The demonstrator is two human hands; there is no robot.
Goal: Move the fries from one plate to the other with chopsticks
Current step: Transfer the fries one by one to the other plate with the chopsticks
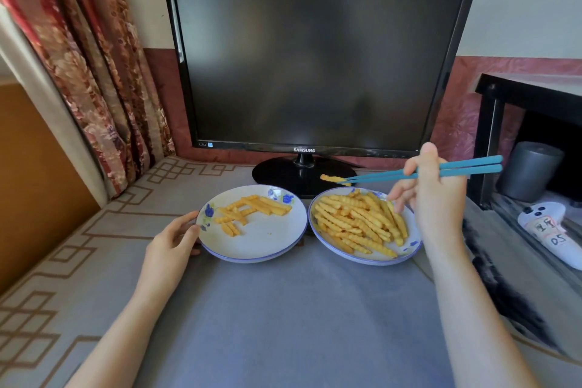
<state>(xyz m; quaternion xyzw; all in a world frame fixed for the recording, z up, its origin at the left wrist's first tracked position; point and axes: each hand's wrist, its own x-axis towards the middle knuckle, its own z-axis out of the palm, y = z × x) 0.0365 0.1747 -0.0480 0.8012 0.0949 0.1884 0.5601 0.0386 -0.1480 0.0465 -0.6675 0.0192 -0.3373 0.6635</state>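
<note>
Two white plates with blue flowers sit side by side in front of a monitor. The right plate (412, 230) carries a big heap of crinkle-cut fries (359, 224). Several fries (252, 209) lie on the left plate (267, 242). My right hand (431, 195) grips a pair of teal chopsticks (441, 172), whose tips pinch one fry (330, 179) in the air above the far rim of the right plate. My left hand (173, 239) holds the left plate's near-left rim, thumb on the edge.
A black Samsung monitor (315, 72) stands right behind the plates, its round base (283, 173) close to the lifted fry. A black shelf unit (522, 135) with a grey cylinder and a white controller (548, 227) stands at the right. Curtains hang at the left.
</note>
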